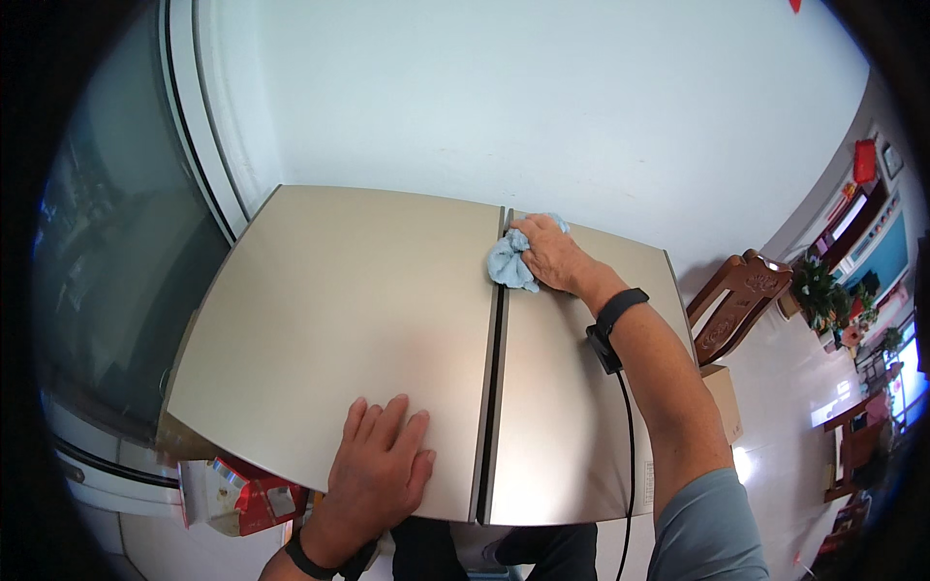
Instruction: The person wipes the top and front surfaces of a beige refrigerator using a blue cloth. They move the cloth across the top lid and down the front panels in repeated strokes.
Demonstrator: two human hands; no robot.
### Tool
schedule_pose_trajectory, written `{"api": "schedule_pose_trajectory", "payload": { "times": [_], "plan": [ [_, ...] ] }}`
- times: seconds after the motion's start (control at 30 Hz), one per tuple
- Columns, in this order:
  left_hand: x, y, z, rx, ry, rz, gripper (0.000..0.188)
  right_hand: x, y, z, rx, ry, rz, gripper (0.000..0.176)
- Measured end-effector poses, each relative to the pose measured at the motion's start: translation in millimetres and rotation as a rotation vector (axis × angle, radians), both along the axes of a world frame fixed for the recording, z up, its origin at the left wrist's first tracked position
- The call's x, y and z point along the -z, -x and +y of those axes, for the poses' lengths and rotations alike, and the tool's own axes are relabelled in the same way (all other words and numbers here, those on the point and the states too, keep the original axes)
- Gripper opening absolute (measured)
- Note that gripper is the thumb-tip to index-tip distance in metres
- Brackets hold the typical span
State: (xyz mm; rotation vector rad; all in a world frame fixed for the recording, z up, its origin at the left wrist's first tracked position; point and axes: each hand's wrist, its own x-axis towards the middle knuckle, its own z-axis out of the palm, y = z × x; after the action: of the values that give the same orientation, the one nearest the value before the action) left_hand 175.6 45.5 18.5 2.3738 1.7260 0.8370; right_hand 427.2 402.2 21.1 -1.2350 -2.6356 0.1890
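Note:
A light blue cloth [511,263] is bunched under my right hand [550,250]. It lies across the far part of a dark seam [496,348] between a wide beige metallic panel [334,290] on the left and a narrower beige panel [545,428] on the right. My right fingers press on the cloth, which is partly hidden by them. My left hand [381,457] rests palm down on the left panel near its front edge, fingers slightly apart, holding nothing. Both wrists wear black bands, and a black cable [631,450] hangs from the right one over the right panel.
A white wall [465,94] rises behind the panels, with a framed glass door [131,218] at left. A red and white carton [251,497] stands below the left front edge. At right are a carved wooden chair [741,305], a cardboard box [721,399] and potted plants [821,290].

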Motion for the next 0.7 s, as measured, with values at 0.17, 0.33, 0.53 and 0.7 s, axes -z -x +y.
{"api": "schedule_pose_trajectory", "payload": {
  "times": [0.17,0.33,0.53,0.7],
  "plan": [
    [-2.8,-0.1,-0.7,-0.010,0.047,0.002,0.043,5.9,2.0,12.9,0.008,-0.003,0.069,0.052],
    [-5.0,-2.6,-0.1,-0.014,0.057,0.035,0.046,0.0,4.3,18.0,0.076,0.070,0.006,0.053],
    [-5.4,-1.6,-0.6,-0.010,0.043,0.011,0.044,-12.9,11.4,23.5,0.158,0.128,-0.105,0.056],
    [-5.7,0.0,-0.9,-0.019,0.049,-0.052,0.046,-16.8,-18.0,27.1,0.283,0.073,-0.080,0.048]
  ]
}}
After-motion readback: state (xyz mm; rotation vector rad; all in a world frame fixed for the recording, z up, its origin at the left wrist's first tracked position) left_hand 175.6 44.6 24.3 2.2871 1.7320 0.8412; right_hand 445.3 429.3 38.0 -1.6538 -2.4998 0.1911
